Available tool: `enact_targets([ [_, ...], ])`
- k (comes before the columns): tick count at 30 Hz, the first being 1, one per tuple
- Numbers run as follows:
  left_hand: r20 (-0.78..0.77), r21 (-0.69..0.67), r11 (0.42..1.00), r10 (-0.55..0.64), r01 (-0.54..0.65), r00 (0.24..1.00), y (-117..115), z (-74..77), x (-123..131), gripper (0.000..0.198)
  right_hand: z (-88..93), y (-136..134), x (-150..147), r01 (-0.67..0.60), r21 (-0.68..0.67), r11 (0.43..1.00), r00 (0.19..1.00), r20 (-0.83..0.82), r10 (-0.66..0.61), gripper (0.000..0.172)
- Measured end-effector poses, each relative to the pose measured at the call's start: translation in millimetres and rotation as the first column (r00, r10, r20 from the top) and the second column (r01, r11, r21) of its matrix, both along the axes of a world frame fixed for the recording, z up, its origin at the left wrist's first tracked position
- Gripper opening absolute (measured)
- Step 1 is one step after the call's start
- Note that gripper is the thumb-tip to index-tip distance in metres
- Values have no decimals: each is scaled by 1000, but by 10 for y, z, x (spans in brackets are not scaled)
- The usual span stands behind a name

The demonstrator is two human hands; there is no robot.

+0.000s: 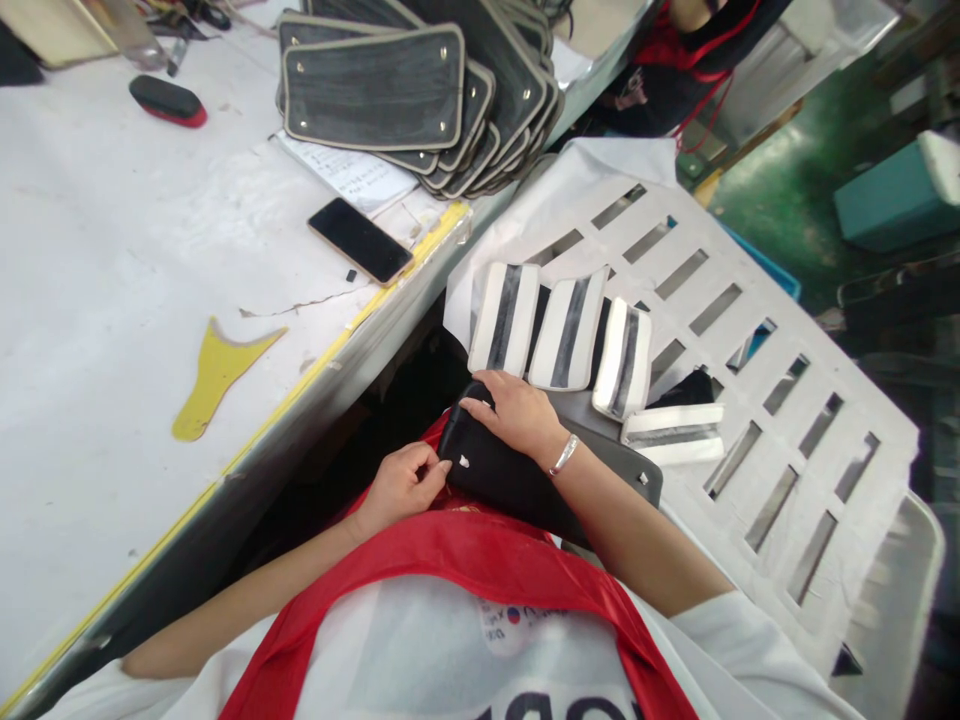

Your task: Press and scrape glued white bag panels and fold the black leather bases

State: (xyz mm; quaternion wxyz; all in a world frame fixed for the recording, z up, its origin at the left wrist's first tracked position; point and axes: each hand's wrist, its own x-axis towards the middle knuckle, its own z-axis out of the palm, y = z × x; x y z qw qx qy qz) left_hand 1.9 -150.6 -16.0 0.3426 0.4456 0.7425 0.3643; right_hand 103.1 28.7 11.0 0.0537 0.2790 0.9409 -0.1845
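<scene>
A black padded panel (525, 475) with rounded corners and small metal prongs lies across my lap. Draped over its far side is my right hand (517, 415), a silver bracelet on the wrist, its fingers gripping the far edge near the left end. At the panel's near left corner, my left hand (409, 485) is closed in a pinch, fingertips at the edge; the underside of that grip is hidden. Just beyond the right hand, several curved white pieces with a dark centre stripe, one of them a white striped pad (504, 318), stand in a row.
Those pads rest on a white slotted board (750, 400) at right. On the white table (112, 400) at left are a yellow template (221, 375), a phone (360, 240), a black-and-red object (166, 100) and a stack of grey-edged dark panels (375, 90) over written paper (352, 175).
</scene>
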Motion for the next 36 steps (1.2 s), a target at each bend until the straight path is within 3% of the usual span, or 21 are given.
enact_targets([
  [5, -16, -30, 998, -55, 55, 998, 33, 19, -12, 30, -7, -132, 155, 18, 173, 985, 995, -102, 0, 67],
  [8, -7, -78, 991, -109, 108, 994, 47, 69, -56, 29, -17, -276, 424, 72, 206, 976, 995, -84, -56, 71],
  [11, 99, -150, 976, -146, 160, 984, 101, 137, -166, 22, -26, -409, 644, 134, 217, 967, 991, -45, -127, 70],
  [13, 179, -135, 981, -115, 140, 977, 203, 167, -236, 18, -22, -460, 681, 145, 218, 965, 989, -37, -141, 70],
  [16, 213, -15, 1000, -13, 17, 977, 456, 141, -246, 26, 3, -480, 595, 118, 199, 973, 993, -49, -111, 72],
  [20, 27, 70, 998, 5, -7, 1000, 771, -20, -105, 39, 29, -475, 468, 54, 179, 982, 996, -78, -41, 75],
  [25, -170, 0, 997, -78, 79, 982, 850, -96, 4, 45, 5, -461, 554, 25, 183, 983, 993, -116, -4, 82],
  [31, -374, -71, 991, -134, 116, 918, 868, -13, 33, 47, -18, -326, 992, 7, 170, 986, 995, -103, 11, 80],
  [36, -449, -84, 990, -140, 114, 883, 911, 8, 96, 46, -49, -169, 1458, 144, 174, 974, 988, -76, -132, 77],
])
